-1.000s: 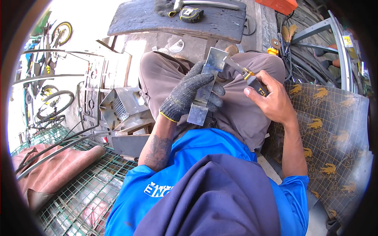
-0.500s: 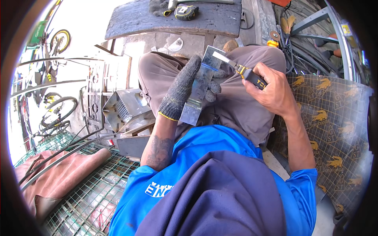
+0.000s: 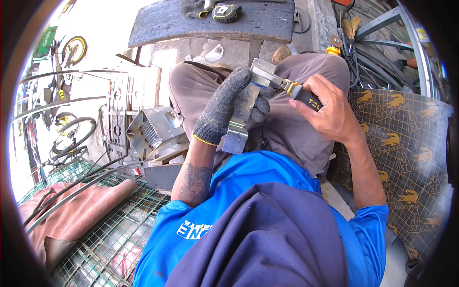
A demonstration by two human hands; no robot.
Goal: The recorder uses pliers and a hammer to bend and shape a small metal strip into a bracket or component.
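My left hand (image 3: 224, 103), in a dark grey knitted glove with a yellow cuff edge, is closed around a bent strip of shiny sheet metal (image 3: 243, 106). Its thumb lies along the near side and the fingers wrap round the other. A blue mark crosses the strip close to its far end. My bare right hand (image 3: 330, 105) grips a flat-bladed tool (image 3: 306, 97) by its black-and-yellow handle. The blade lies over the strip's far end, seemingly touching it; its exact tip is hard to make out. Both hands are above my lap.
Ahead stands a worn wooden bench (image 3: 210, 26) with a tape measure (image 3: 226, 13) and a hammer on it. Sheet-metal pieces (image 3: 155, 129) lie left, beside a green wire mesh (image 3: 114, 229) and a brown cloth (image 3: 81, 210). A patterned dark board (image 3: 401, 158) is at right, below a metal frame.
The tool's blade has shifted slightly left and down across the strip's far end. The strip has tilted a little in my gloved hand, and both hands keep their hold.
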